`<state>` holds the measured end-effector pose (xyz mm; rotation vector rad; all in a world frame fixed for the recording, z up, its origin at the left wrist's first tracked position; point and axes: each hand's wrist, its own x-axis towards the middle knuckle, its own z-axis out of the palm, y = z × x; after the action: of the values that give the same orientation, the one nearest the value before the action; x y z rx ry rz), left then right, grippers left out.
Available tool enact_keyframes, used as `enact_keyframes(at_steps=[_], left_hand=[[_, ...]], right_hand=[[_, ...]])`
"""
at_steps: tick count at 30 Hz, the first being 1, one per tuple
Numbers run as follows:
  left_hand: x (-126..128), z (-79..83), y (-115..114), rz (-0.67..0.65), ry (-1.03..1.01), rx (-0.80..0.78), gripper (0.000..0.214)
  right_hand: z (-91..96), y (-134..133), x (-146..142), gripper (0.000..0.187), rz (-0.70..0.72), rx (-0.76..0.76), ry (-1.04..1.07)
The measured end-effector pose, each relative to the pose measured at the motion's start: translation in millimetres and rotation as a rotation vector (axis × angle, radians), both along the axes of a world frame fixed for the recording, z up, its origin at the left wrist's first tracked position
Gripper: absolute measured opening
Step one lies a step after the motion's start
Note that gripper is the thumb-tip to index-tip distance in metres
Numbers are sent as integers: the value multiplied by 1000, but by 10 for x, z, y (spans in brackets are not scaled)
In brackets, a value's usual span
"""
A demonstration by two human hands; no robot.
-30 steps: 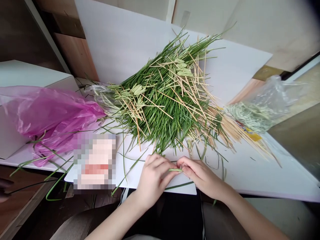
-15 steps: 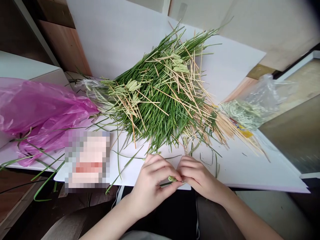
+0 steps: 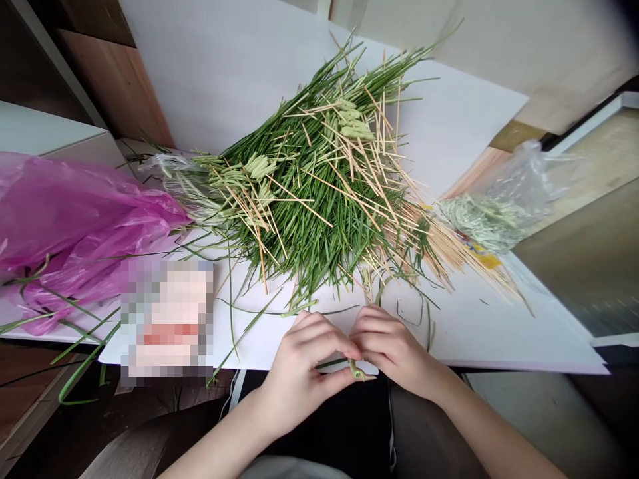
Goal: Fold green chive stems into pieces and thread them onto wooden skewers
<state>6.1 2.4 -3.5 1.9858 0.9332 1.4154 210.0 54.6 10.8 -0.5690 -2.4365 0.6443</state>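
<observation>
My left hand [image 3: 302,366] and my right hand [image 3: 394,349] meet at the near edge of the white board [image 3: 499,332], fingertips pinched together on a thin green leaf strip [image 3: 355,370] folded between them. Both hands are closed on it. Just beyond them lies a big heap of long green leaves [image 3: 314,193] mixed with several thin bamboo skewers [image 3: 449,249] and a few small woven pale-green pieces [image 3: 259,166].
A crumpled pink plastic bag [image 3: 74,226] lies at the left on a white box. A blurred rectangular item [image 3: 167,319] sits left of my hands. A clear plastic bag [image 3: 504,206] with pale green bits lies at the right. Loose leaves hang over the front edge.
Both hands have drawn a little nearer to me, off the board's edge, still working the leaf strip. The strip has turned from lying flat to pointing downward between the fingertips.
</observation>
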Motion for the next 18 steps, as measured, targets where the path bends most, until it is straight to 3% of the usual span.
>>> enact_keyframes(at_steps=[11,18], left_hand=[[-3,29,25,2,-27,-17,13],[-160,-12,124,28,-182,-301,28]], right_hand=[[4,1,7,39,6,-8,-28],[62,-20,18,33,-41,-129,-165]])
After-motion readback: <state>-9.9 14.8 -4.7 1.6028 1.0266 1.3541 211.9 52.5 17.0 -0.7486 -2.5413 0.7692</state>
